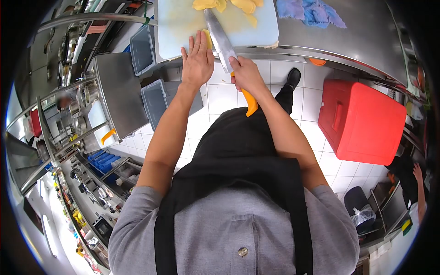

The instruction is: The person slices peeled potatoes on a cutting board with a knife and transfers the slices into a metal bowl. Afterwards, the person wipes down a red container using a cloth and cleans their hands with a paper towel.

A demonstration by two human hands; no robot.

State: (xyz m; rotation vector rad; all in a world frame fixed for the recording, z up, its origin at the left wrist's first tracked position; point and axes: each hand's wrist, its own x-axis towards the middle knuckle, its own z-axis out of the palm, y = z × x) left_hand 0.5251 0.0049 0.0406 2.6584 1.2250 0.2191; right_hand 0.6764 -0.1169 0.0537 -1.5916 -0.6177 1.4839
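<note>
A large knife with an orange handle (250, 101) and a broad steel blade lies over the white cutting board (176, 27). My right hand (248, 73) is wrapped round it where handle and blade meet. Left of the blade, my left hand (198, 62) rests at the board's near edge, fingers stretched forward. Its fingertips are beside a narrow yellow piece (207, 39), between hand and blade. More yellow slices (244, 5) lie at the board's far side, near the knife's tip.
A blue-purple cloth (308, 11) lies on the steel counter (366, 34) at right. A red box (362, 121) stands on the tiled floor. Grey bins (155, 101) and a steel table (120, 94) are at left. Another person's arm (420, 183) shows at far right.
</note>
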